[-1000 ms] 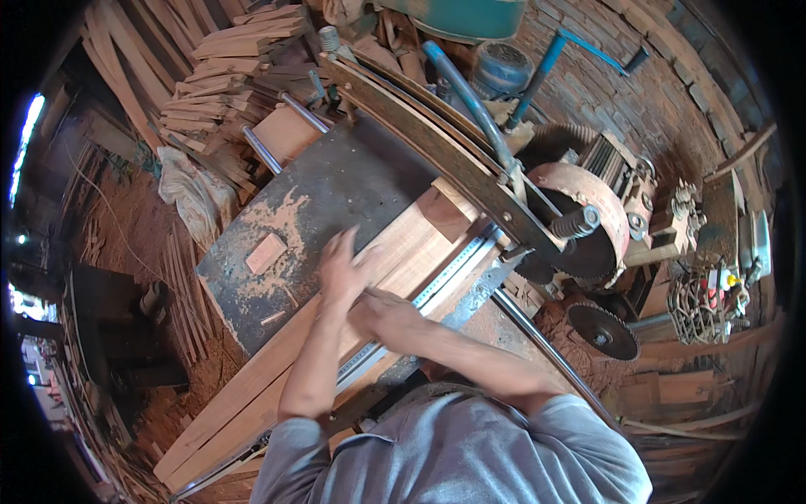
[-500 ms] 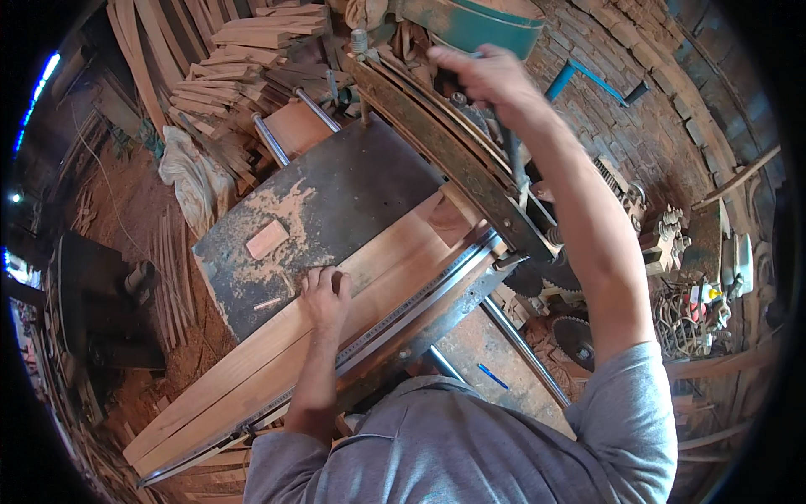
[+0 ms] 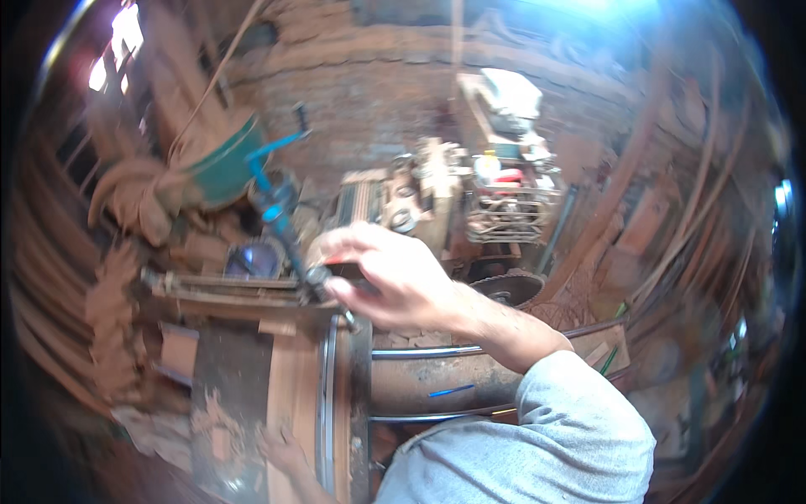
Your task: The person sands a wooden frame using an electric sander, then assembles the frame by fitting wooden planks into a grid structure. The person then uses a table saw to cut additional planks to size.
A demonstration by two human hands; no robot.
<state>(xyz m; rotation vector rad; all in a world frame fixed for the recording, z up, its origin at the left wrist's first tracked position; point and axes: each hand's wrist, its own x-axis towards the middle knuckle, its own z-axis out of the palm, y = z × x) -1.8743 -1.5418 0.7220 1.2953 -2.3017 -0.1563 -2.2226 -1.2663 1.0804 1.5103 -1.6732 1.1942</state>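
My right hand point(image 3: 386, 275) is over the near right end of the saw's cross rail point(image 3: 243, 301), beside a metal knob point(image 3: 316, 279). Its thumb and fingers are apart, with a dark gap and a small red patch between them; blur hides whether they touch anything. My left hand point(image 3: 284, 454) rests with its fingers spread on a pale wooden plank point(image 3: 292, 382), which lies along a metal fence point(image 3: 327, 395) on the dark table point(image 3: 220, 361). A small wood block point(image 3: 221, 443) sits among sawdust there.
A blue crank handle point(image 3: 273, 210) rises behind the rail, near a green tub point(image 3: 225, 164). A round saw blade point(image 3: 510, 288) stands to the right. A blue pen point(image 3: 451, 391) lies on a board between metal rods. A wire basket point(image 3: 512, 206) holds mixed items.
The view has swung to the right. My right hand has come back from the rail's far end to its near end, beside the knob. My left hand stays on the plank.
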